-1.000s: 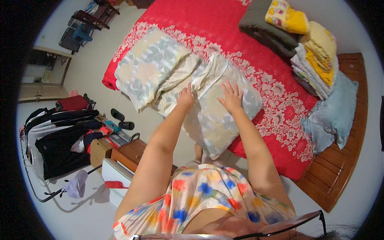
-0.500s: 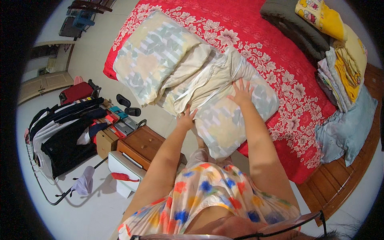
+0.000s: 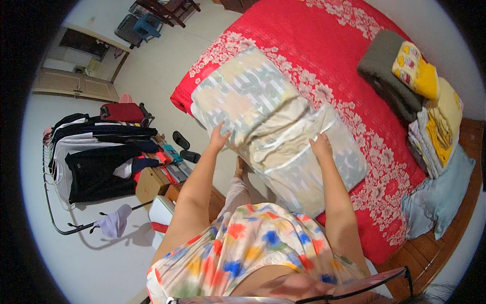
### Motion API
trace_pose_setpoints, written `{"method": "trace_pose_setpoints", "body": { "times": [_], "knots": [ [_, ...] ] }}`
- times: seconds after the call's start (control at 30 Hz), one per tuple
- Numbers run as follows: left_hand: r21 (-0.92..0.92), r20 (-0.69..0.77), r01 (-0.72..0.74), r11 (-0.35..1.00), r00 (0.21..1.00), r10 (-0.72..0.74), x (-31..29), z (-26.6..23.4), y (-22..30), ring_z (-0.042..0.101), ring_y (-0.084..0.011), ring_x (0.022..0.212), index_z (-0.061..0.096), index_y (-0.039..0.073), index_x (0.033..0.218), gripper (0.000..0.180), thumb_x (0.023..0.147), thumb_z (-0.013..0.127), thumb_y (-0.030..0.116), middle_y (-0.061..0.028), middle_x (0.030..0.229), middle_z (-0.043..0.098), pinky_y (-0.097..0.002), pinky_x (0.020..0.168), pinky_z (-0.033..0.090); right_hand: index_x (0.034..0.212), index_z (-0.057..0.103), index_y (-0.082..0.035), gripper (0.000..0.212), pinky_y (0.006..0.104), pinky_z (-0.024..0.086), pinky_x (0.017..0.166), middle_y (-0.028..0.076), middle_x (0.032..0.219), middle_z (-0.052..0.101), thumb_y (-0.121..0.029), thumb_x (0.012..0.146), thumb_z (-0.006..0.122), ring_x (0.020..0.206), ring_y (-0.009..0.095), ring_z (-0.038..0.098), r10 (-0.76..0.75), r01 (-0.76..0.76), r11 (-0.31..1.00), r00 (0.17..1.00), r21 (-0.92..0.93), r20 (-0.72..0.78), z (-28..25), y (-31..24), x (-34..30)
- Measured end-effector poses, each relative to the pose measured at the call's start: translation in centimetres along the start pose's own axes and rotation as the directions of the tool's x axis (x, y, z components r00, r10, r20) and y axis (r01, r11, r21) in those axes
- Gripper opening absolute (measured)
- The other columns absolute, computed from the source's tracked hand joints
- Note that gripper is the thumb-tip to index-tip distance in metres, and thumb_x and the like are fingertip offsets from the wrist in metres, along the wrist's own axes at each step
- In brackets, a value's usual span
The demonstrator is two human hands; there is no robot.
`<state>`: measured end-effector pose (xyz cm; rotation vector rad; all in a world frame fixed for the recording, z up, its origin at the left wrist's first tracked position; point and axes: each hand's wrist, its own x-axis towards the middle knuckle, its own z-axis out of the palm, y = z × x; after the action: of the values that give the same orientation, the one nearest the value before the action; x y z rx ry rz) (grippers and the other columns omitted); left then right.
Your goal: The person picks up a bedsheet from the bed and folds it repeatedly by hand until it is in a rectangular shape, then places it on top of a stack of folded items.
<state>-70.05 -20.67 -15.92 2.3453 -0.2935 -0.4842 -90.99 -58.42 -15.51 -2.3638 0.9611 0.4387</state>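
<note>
A pale quilt [image 3: 243, 91] with grey-green leaves and stripes lies folded on the red bed. Its far and near patterned parts flank a rumpled cream lining [image 3: 283, 134] with white edging. My left hand [image 3: 219, 138] is at the quilt's left edge, beside the far patterned part, with fingers apart. Over the near part, next to the white edging, is my right hand [image 3: 321, 145]. Its fingers are slightly bent and partly spread, and nothing shows in them.
A red floral bedspread [image 3: 324, 40] covers the bed. At its right are a dark folded blanket [image 3: 387, 66], a yellow patterned cloth [image 3: 415, 71], folded fabrics and a blue-grey pillow [image 3: 440, 195]. Left stand a clothes rack [image 3: 48, 202], a red suitcase [image 3: 121, 112] and black slippers [image 3: 181, 139].
My left hand has moved from the lining to the far part's left edge. My right hand's fingers have drawn closer together. The view has shifted, so the bed sits lower and farther right.
</note>
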Motion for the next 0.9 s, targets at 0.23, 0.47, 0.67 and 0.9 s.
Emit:
{"method": "trace_pose_setpoints", "body": {
  "times": [0.23,0.47,0.67,0.9],
  "knots": [
    [0.089,-0.127,-0.073,0.993,0.988,0.084,17.8,-10.6,-3.0,0.036,-0.034,0.117,0.029,0.004,0.129,0.083,0.066,0.067,0.043,-0.0214,0.126,0.038,-0.0393,0.097,0.029,0.128,0.03,-0.005,0.063,0.0387,0.03,0.097,0.021,0.13,0.031,-0.032,0.078,0.056,0.117,0.036,0.035,-0.239,0.318,0.924,0.913,0.211,-0.332,4.1,-13.8,3.2],
    [0.151,0.136,-0.063,0.986,0.99,0.042,31.4,-11.9,-5.3,0.034,-0.0344,0.119,0.021,0.001,0.132,0.095,0.064,0.067,0.049,-0.0238,0.128,0.034,-0.0382,0.098,0.029,0.129,0.029,-0.004,0.064,0.0387,0.025,0.1,0.023,0.131,0.028,-0.032,0.078,0.057,0.121,0.036,0.029,-0.141,0.182,0.917,0.98,0.354,-0.138,11.0,-25.3,4.0],
    [0.004,0.518,0.15,0.989,0.845,-0.13,36.3,-9.3,-4.6,0.029,-0.03,0.123,0.007,0.001,0.134,0.114,0.056,0.071,0.053,-0.0228,0.134,0.026,-0.037,0.099,0.028,0.128,0.03,-0.003,0.064,0.038,0.023,0.1,0.022,0.13,0.029,-0.032,0.078,0.056,0.122,0.035,0.027,-0.199,0.211,0.88,0.977,0.426,-0.074,10.0,-28.8,4.4],
    [0.172,0.658,0.034,0.984,0.74,-0.141,36.7,-8.2,-2.7,0.035,-0.0281,0.119,0.014,0.0,0.133,0.11,0.054,0.074,0.047,-0.0221,0.13,0.032,-0.036,0.096,0.032,0.127,0.03,0.0,0.065,0.0369,0.024,0.1,0.022,0.129,0.032,-0.033,0.078,0.056,0.121,0.034,0.029,0.0,0.052,0.818,0.996,0.572,-0.09,10.0,-27.9,5.3]
  ]
}}
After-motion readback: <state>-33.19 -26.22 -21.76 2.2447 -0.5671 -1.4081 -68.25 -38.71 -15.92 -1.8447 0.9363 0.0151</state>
